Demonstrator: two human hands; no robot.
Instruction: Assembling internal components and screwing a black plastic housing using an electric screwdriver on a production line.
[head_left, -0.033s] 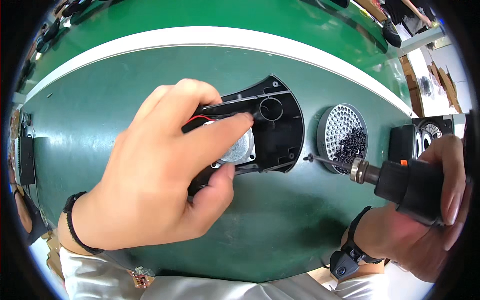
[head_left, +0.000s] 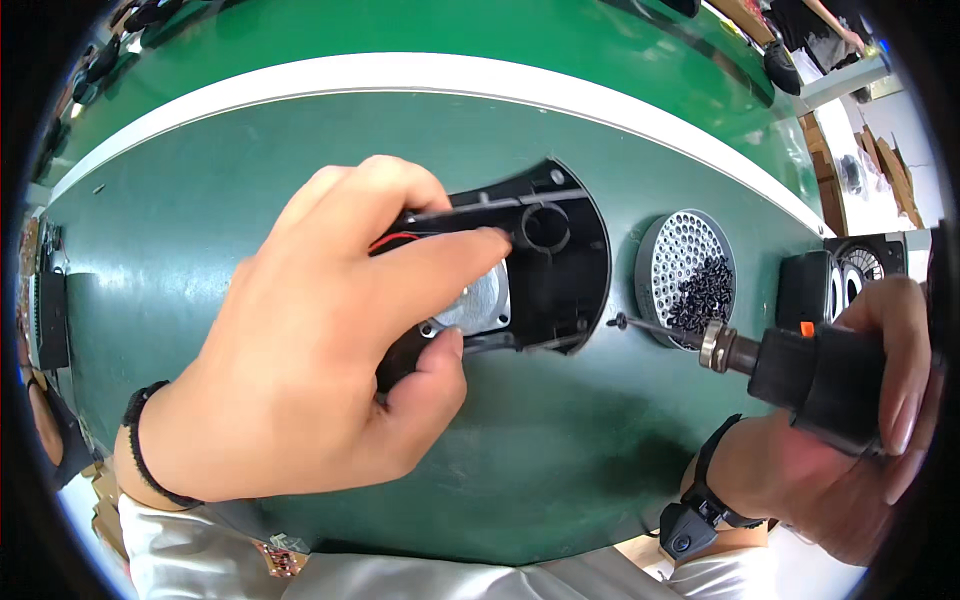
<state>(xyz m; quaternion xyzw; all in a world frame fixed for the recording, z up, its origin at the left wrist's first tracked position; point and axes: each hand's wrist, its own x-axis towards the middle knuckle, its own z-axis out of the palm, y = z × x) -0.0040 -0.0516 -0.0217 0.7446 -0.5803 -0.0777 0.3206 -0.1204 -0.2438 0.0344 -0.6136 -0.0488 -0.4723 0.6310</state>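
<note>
Left hand point(head_left: 320, 340) on shifted housing point(head_left: 582, 265)

A flared black plastic housing point(head_left: 583, 262) sits open-side up at centre, holding a silvery metal part point(head_left: 486, 302) and red wire point(head_left: 393, 240). At right, a black power screwdriver point(head_left: 815, 378) points left, dark screw point(head_left: 618, 321) at its tip.

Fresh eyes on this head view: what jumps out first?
The left hand, large left of centre, gripping a black shell. Then, at far right, the right hand with a black driver, a screw at its tip. Between them sits a round tray of black screws.
</note>
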